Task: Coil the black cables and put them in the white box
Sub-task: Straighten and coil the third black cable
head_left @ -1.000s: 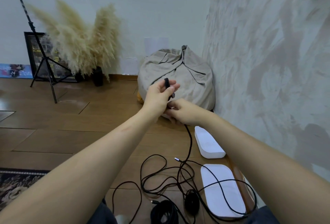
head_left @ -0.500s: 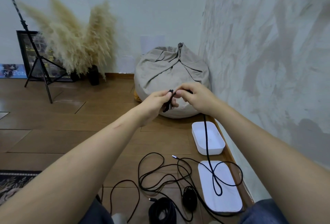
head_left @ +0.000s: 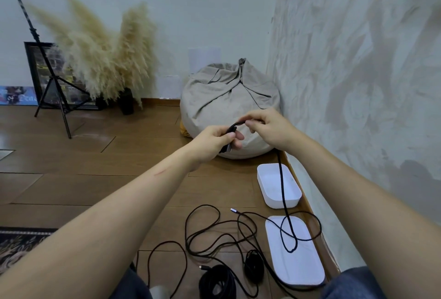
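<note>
My left hand grips the looped end of the cable, and my right hand pinches it just beside. The rest hangs across the box onto the floor.

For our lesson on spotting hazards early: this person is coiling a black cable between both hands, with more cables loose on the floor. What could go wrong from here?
1. The held cable hangs from the right hand across the white box and loops on the lid; pulling in slack may drag either.
2. Its slack seems to cross the loose cables on the floor, so it could snag and knot.
</note>
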Motion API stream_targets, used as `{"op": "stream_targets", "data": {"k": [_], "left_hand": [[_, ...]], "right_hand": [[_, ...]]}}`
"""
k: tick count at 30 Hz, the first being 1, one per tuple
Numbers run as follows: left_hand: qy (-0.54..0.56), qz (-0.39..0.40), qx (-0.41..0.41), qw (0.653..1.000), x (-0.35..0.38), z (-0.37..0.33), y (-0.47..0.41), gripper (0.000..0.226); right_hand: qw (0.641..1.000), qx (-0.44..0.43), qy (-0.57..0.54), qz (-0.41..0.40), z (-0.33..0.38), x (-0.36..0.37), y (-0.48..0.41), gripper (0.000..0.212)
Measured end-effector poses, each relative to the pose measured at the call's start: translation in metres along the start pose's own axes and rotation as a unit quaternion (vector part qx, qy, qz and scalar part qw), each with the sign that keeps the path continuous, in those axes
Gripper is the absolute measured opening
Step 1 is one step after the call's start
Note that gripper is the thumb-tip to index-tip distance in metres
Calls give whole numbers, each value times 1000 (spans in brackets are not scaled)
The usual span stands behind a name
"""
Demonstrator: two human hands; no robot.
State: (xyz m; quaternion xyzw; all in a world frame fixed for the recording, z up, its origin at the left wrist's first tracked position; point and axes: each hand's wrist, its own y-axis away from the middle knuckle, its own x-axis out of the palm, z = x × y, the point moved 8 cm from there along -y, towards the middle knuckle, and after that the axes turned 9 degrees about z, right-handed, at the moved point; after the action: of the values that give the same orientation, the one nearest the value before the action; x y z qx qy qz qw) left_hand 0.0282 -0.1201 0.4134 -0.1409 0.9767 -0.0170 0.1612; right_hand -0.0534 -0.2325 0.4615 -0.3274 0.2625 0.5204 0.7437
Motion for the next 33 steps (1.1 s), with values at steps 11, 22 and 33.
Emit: {"op": "stream_targets", "data": {"k": [11, 22, 33], "left_hand": [[255, 106, 60, 959, 15, -56, 8, 23], [60, -221, 80, 970, -34, -34, 5, 19], [39, -40, -24, 998, -11, 11, -2, 33]], "right_hand": [[974, 17, -210, -87, 0, -4, 6, 14], [991, 31, 26, 124, 35, 68, -4, 20], [997, -6, 66, 32, 25, 13, 2, 22]]}}
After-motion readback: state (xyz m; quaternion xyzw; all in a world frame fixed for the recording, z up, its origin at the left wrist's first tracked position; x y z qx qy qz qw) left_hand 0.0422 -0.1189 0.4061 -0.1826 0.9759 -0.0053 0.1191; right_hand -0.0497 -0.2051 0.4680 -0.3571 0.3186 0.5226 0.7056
